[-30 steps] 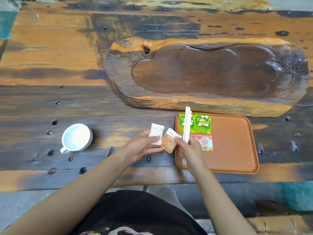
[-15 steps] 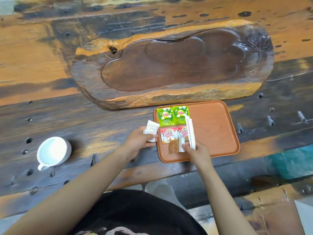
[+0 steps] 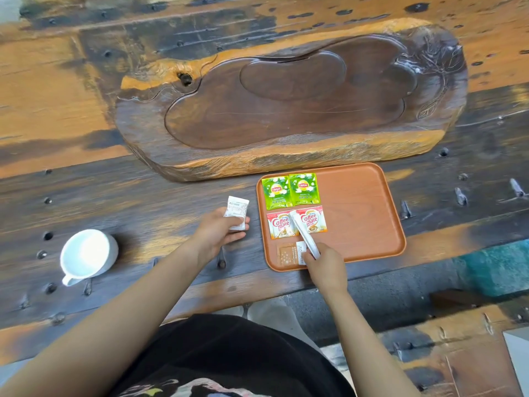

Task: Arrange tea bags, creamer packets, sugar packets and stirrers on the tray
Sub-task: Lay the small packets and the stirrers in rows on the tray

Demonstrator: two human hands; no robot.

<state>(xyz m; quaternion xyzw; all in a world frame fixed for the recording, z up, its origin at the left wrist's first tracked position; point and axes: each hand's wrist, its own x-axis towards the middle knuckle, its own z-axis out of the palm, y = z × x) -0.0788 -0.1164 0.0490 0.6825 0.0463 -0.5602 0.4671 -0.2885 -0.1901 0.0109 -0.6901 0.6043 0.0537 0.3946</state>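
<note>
The right hand (image 3: 325,266) pinches wrapped stirrers (image 3: 305,234), partly hiding a brown sugar packet (image 3: 287,254) on the tray (image 3: 369,213). Left hand (image 3: 220,233) fingers grip a white packet (image 3: 237,212), print perhaps unreadable.

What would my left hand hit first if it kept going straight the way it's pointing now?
Probably the tray: your left hand, holding a white packet, points right toward the tray's near-left edge. The Coffee mate packet lies just past it. Height is unclear.

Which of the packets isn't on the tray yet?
The white packet held in the left hand, over the table left of the tray. The green tea bags, creamer packets and brown packet all lie on it.
</note>
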